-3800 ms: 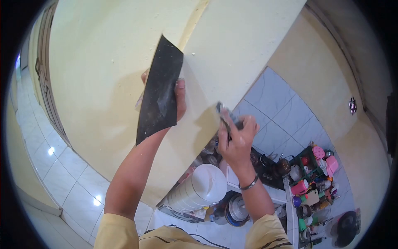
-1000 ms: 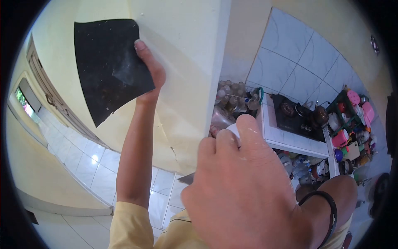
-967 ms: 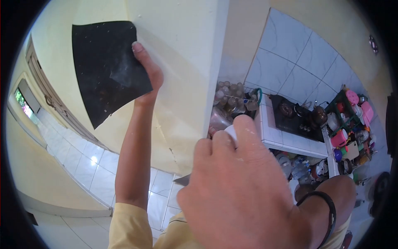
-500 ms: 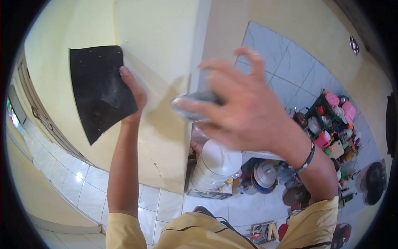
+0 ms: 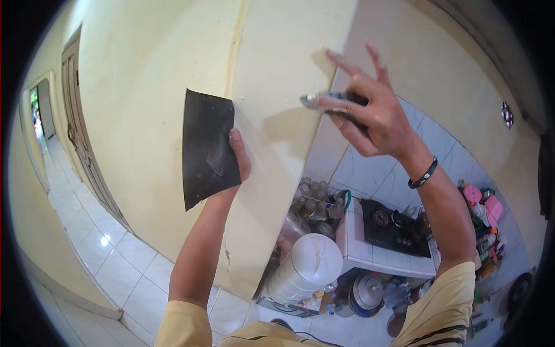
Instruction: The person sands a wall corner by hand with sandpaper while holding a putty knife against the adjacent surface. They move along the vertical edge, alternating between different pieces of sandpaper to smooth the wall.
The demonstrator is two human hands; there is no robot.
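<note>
My left hand point(image 5: 241, 162) grips a black flexible sheet point(image 5: 209, 150) along its right edge, thumb on the front face. Whitish smears and specks mark the sheet, which is held up before the pale yellow wall point(image 5: 277, 63). My right hand point(image 5: 378, 113) is raised by the wall's corner, two fingers stretched upward. Between its other fingers sits a small dark, flat scraper-like tool point(image 5: 352, 99); its greyish end points left to the wall and one finger lies along it. The hand covers much of this tool, and its shadow falls on the wall.
A crack point(image 5: 227, 254) runs down the lower wall. Below the right arm are a white water container point(image 5: 312, 263), a tiled counter with a black stove point(image 5: 393, 228), a lidded pot point(image 5: 367, 292) and bottles. A wooden door point(image 5: 78, 121) stands left, beside a tiled floor point(image 5: 110, 237).
The view has swung left, showing more of the door and the stove. My right hand has moved up along the wall corner with the tool. My left hand still holds the black sheet.
</note>
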